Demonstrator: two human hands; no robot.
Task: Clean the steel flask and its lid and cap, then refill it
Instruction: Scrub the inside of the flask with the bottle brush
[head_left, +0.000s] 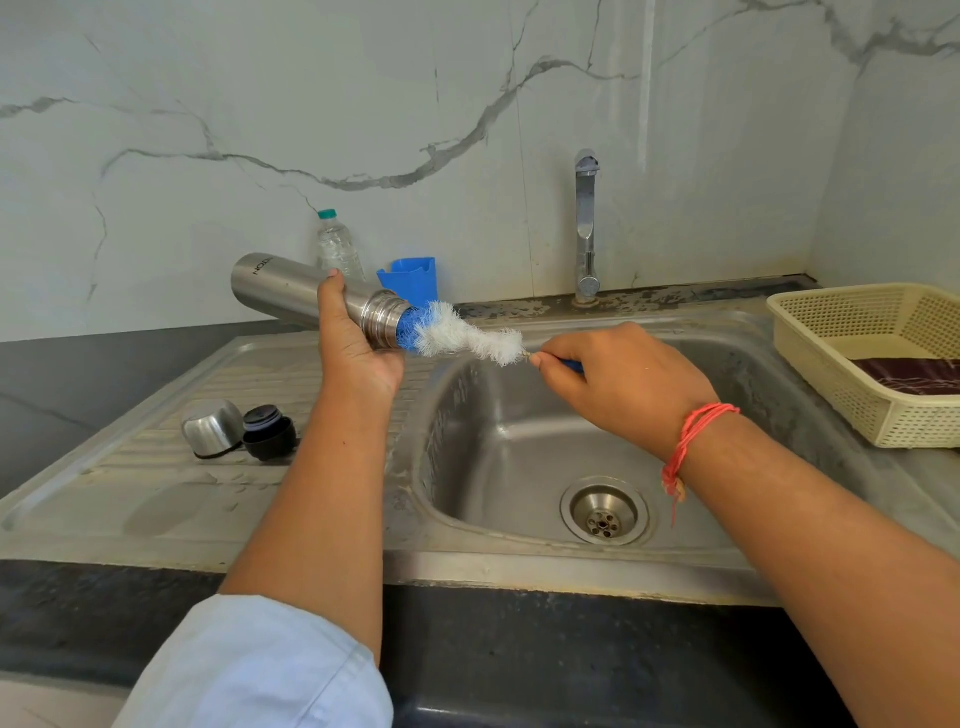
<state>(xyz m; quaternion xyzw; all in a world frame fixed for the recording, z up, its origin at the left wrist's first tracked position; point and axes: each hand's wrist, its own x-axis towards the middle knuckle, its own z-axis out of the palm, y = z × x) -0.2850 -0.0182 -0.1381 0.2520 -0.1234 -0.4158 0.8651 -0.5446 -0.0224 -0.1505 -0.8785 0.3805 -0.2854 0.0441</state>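
Head view: the left hand (358, 345) grips the steel flask (291, 288) near its threaded neck and holds it tilted above the left rim of the sink (509, 447). The right hand (618, 379), over the sink, pinches the handle of the bottle brush (467, 338) (its blue tip is just inside the flask mouth). The steel cap (210, 428) and the black lid (267, 431) lie touching, left of the sink.

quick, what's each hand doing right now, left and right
Left hand: closed, gripping the steel flask near its neck.
Right hand: closed, pinching the bottle brush by its handle.
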